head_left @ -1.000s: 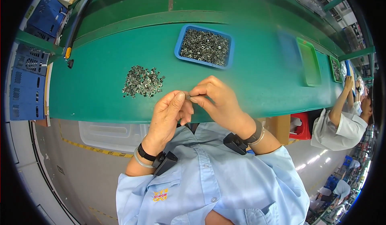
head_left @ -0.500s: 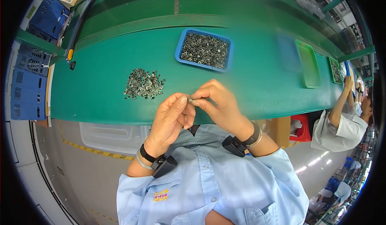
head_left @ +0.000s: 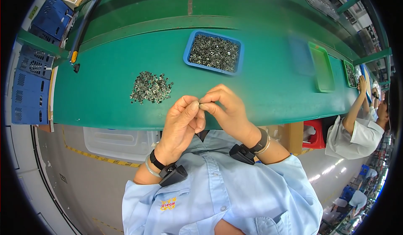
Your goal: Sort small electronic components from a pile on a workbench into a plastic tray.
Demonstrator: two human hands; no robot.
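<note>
My left hand (head_left: 179, 123) and my right hand (head_left: 228, 112) meet over the front edge of the green table (head_left: 105, 105), thumbs and forefingers pinched tip to tip. Between the fingertips is a small metal part (head_left: 200, 105), almost wholly covered, so its shape does not show. Just beyond my left hand lies a loose pile of small shiny metal parts (head_left: 151, 87) on the tabletop. Farther back stands a blue tray (head_left: 188, 50) filled with many similar small metal pieces.
To the right sit a green tray (head_left: 331, 73) and a smaller green tray (head_left: 346, 69) with metal parts. A co-worker (head_left: 352, 136) works at the right end. Blue crates (head_left: 31, 94) stand at the left. Below the edge are a clear plastic bin (head_left: 113, 140) and a red container (head_left: 319, 134).
My fingertips have closed together over the small metal part, which showed more plainly before. Both hands otherwise stay in nearly the same place.
</note>
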